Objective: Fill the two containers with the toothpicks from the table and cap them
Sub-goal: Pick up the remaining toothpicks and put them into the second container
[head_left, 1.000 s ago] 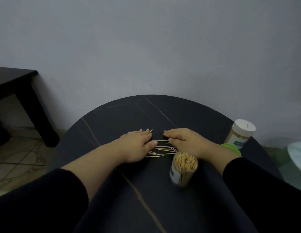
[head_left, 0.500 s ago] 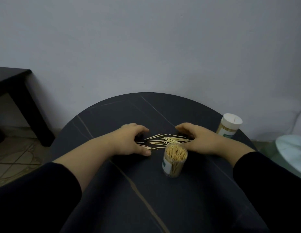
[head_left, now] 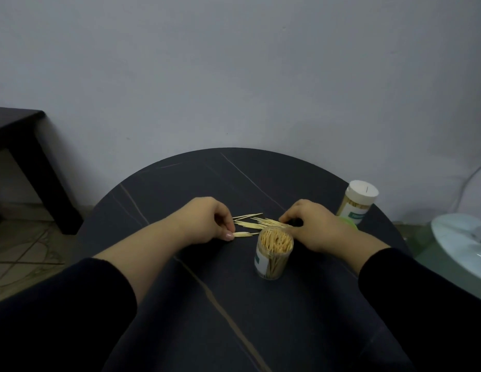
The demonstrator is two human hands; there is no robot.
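Observation:
Loose toothpicks point(head_left: 254, 224) lie in a small heap on the round dark table point(head_left: 234, 304), between my two hands. My left hand point(head_left: 207, 224) rests at their left end, its thumb and fingertips pinching a few of them. My right hand point(head_left: 312, 224) curls over their right end, fingertips on the heap. An uncapped clear container point(head_left: 274, 253), packed full of toothpicks, stands upright just in front of the heap. A second container point(head_left: 358, 201), closed with a white cap, stands at the table's right edge. A green lid point(head_left: 349, 223) peeks out behind my right hand.
A dark side table point(head_left: 24, 146) stands at the left by the wall. A white round object point(head_left: 465, 242) sits off the table at the right. A white cable point(head_left: 473, 175) runs down the wall. Tiled floor shows at the left.
Both hands drew apart from the middle and then closed in on the ends of the heap. The toothpicks are now gathered closer together. The view shifted a little to the right.

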